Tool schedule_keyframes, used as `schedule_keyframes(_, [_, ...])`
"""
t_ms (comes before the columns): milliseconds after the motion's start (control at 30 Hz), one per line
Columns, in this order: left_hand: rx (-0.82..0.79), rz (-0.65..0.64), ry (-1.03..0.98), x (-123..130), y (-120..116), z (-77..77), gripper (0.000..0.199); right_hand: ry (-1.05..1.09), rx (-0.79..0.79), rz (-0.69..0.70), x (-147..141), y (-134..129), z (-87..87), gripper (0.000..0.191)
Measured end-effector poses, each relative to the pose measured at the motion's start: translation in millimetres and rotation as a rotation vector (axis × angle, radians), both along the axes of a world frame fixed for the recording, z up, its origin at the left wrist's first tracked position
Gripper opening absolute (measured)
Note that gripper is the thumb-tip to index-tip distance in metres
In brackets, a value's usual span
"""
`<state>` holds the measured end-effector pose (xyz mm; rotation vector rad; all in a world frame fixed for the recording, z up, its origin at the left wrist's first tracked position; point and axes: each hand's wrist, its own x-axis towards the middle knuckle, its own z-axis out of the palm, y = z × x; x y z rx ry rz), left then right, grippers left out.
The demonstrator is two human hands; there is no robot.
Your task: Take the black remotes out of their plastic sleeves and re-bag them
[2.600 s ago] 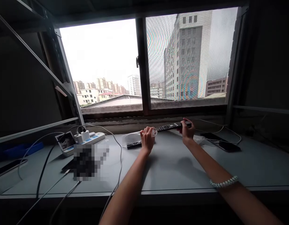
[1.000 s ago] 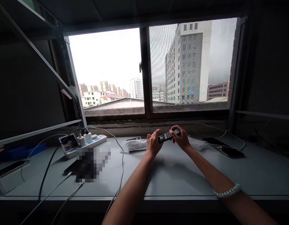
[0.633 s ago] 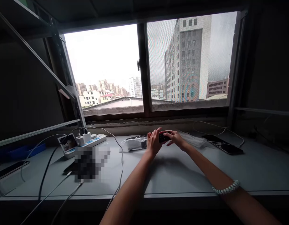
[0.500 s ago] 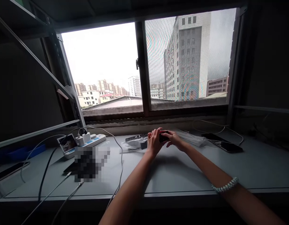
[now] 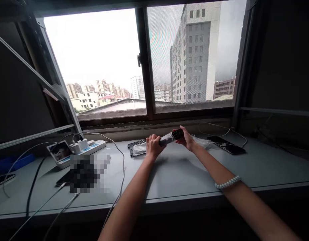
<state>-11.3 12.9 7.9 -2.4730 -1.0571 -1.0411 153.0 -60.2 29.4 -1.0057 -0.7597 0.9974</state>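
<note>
Between my hands is a black remote control (image 5: 178,134) with small pale buttons, its far end bare and the rest covered by a clear plastic sleeve (image 5: 167,138). My left hand (image 5: 152,146) is closed around the sleeved end, fingers curled over the top. The bare end is gripped by my right hand (image 5: 186,139), thumb up along its edge. Just left of my left hand, a black remote-like strip with buttons (image 5: 135,144) lies on the table beside another dark piece under clear plastic (image 5: 139,150).
A white power strip (image 5: 98,145) with chargers stands at the left, with a propped picture (image 5: 59,152) beside it. Cables cross the left side. A black phone (image 5: 227,145) lies at the right, near crumpled clear plastic (image 5: 204,143). The window (image 5: 149,67) is behind.
My hands have drawn apart along the remote control, which now shows its buttoned end and plastic sleeve between them. The whole view has shifted slightly.
</note>
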Motion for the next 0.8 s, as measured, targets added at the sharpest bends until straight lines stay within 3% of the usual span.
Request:
schedule_keyframes(67, [-0.022, 0.006, -0.004, -1.0, 2.7, -1.2, 0.024, 0.102, 0.018, 0.054, 2.9, -0.8, 1.4, 0.052])
schedule_keyframes(167, [-0.069, -0.010, -0.029, -2.1, 5.3, -2.9, 0.033, 0.159, 0.017, 0.159, 2.6, -2.1, 2.7, 0.043])
schedule_keyframes(233, [-0.094, 0.000, -0.041, -2.9, 6.0, -3.8, 0.036, 0.145, -0.005, 0.208, 1.0, -3.2, 2.9, 0.040])
schedule_keyframes(467, [-0.127, -0.009, -0.004, -1.7, 0.6, -2.3, 0.033, 0.049, -0.024, 0.396, -2.8, -10.3, 4.8, 0.060])
schedule_keyframes(633, [-0.091, -0.006, -0.003, -0.7, -2.0, 2.7, 0.029, 0.008, -0.033, 0.358, -1.6, -9.9, 5.3, 0.060])
schedule_keyframes(800, [-0.081, 0.008, 0.021, -0.9, -2.9, 5.5, 0.029, 0.018, -0.035, 0.318, 2.8, -5.9, -0.1, 0.048])
